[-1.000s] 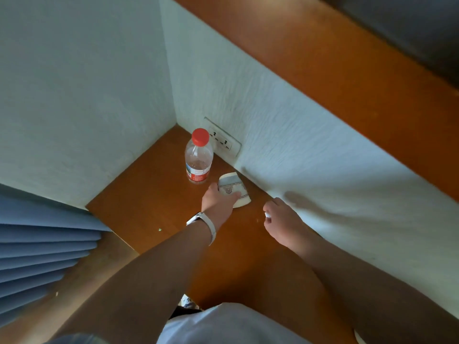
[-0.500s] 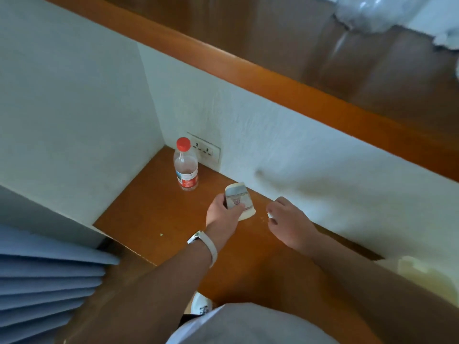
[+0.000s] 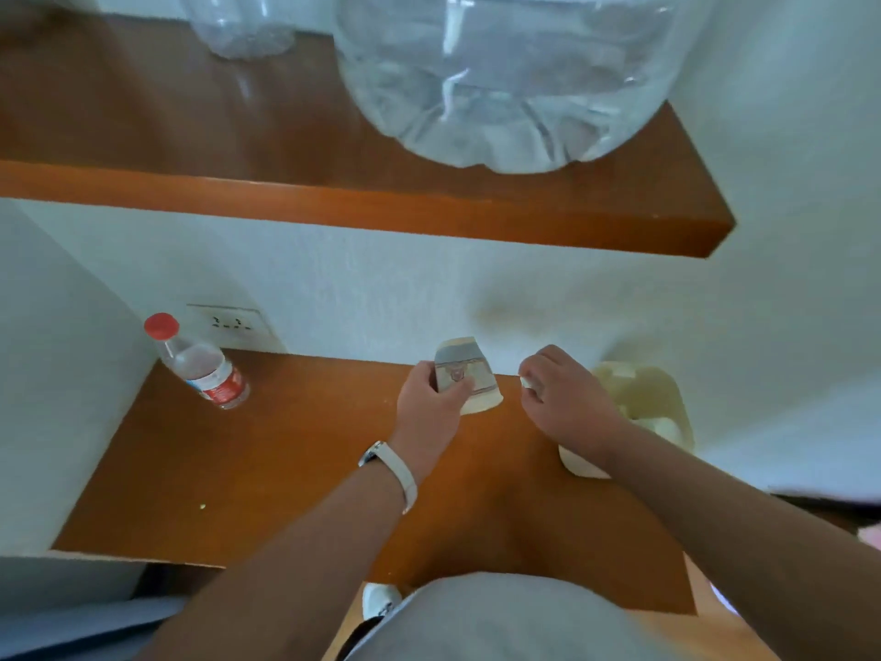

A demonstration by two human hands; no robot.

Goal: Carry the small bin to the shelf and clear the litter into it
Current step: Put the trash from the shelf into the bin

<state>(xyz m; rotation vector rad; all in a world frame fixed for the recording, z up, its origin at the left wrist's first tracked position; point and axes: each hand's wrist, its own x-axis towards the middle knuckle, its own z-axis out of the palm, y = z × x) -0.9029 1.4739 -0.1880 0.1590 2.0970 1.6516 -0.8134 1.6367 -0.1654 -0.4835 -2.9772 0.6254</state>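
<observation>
Your left hand grips a paper cup above the wooden shelf, fingers wrapped around its side, the cup tilted. Your right hand pinches a small white scrap between its fingertips — just beside the cup, not touching it. The small bin sits at the shelf's right end, partly hidden behind your right wrist. A water bottle stands near the left wall — well apart from both hands
</observation>
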